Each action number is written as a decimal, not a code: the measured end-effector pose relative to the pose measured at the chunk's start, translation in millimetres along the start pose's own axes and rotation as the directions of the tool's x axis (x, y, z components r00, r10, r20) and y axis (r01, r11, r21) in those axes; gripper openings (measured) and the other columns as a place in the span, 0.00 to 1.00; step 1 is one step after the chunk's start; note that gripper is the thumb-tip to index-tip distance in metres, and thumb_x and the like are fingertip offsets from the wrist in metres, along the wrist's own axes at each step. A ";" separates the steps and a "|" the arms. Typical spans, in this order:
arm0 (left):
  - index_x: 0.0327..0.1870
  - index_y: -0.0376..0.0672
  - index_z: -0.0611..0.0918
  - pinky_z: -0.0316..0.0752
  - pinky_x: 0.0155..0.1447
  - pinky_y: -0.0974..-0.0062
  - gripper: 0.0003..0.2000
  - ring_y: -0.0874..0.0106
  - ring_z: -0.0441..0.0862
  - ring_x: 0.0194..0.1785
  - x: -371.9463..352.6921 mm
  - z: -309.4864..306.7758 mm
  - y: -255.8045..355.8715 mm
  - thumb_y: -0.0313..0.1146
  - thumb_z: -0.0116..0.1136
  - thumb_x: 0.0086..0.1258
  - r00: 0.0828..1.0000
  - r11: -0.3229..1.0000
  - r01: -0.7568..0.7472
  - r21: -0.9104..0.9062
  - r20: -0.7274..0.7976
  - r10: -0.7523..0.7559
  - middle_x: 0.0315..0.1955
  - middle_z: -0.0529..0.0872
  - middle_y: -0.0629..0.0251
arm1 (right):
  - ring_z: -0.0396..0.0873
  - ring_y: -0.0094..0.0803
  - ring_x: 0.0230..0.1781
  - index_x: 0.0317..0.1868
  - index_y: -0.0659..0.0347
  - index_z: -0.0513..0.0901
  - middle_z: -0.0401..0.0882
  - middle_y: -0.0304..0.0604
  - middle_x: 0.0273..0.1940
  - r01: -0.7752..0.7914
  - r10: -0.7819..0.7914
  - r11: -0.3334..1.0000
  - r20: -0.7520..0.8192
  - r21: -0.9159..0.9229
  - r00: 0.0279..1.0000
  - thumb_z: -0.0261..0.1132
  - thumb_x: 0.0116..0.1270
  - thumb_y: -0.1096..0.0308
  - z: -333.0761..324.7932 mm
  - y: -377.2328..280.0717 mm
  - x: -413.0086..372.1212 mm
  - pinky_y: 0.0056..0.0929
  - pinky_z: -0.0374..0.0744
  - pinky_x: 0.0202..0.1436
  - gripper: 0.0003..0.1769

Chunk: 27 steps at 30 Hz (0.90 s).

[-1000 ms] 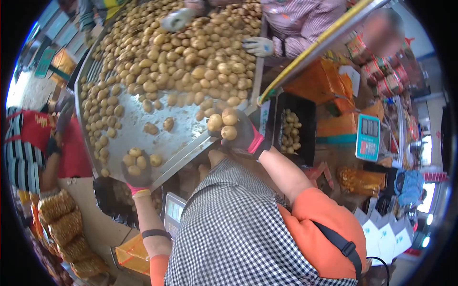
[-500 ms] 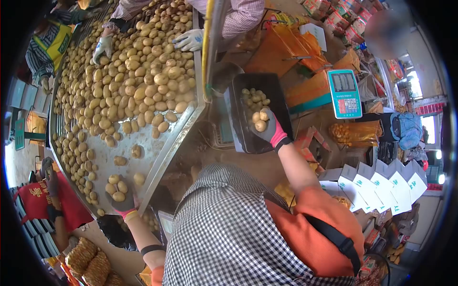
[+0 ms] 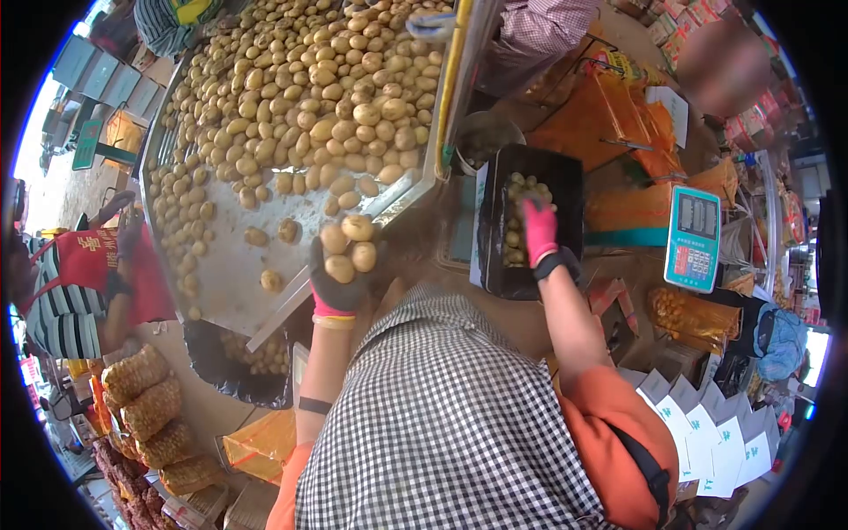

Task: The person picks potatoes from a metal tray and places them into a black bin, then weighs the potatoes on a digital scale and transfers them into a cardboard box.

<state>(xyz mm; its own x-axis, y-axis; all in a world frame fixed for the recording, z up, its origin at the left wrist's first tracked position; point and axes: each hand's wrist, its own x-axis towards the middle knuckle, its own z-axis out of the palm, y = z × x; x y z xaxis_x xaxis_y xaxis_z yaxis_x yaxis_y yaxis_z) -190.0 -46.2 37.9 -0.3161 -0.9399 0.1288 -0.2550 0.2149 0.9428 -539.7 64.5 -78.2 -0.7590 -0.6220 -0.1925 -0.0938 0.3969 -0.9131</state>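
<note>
My left hand (image 3: 338, 290), in a grey and pink glove, is cupped palm up around several potatoes (image 3: 350, 246). It is just off the front right edge of the metal sorting table (image 3: 225, 256), where a large heap of potatoes (image 3: 327, 106) lies. My right hand (image 3: 541, 231), gloved the same way, reaches down into a black crate (image 3: 570, 177) on the right, over potatoes (image 3: 527, 189) lying inside. Its pink back faces me, and its fingers are mostly hidden, so I cannot make out what they hold.
A green scale (image 3: 692, 234) stands right of the crate. A black-lined bin (image 3: 238, 367) with potatoes sits below the table's front edge. Filled sacks (image 3: 146, 397) lie at lower left, white boxes (image 3: 707, 442) at lower right. Co-workers stand left (image 3: 84, 291) and at the back (image 3: 539, 40).
My left hand has lifted its potatoes from low over the table and moved right. My right hand has turned over inside the crate, and the potatoes on its palm no longer show. The view has shifted left.
</note>
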 end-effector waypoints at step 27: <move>0.61 0.40 0.72 0.69 0.70 0.64 0.22 0.65 0.76 0.64 -6.4 122.2 -42.8 0.39 0.63 0.71 0.910 0.977 0.009 -0.214 0.407 0.081 0.57 0.80 0.61 | 0.81 0.27 0.49 0.61 0.62 0.76 0.81 0.38 0.50 -0.378 0.002 0.879 0.791 0.290 0.612 0.67 0.71 0.61 19.1 -86.2 -67.3 0.29 0.82 0.52 0.23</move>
<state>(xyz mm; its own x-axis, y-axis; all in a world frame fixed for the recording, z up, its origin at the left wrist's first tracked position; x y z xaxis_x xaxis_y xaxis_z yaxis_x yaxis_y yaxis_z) -288.7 -17.0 -40.9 -0.6805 -0.7296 0.0679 -0.0565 0.1446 0.9879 -468.3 59.3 6.5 0.0445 -0.9135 -0.4044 0.3915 0.3883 -0.8342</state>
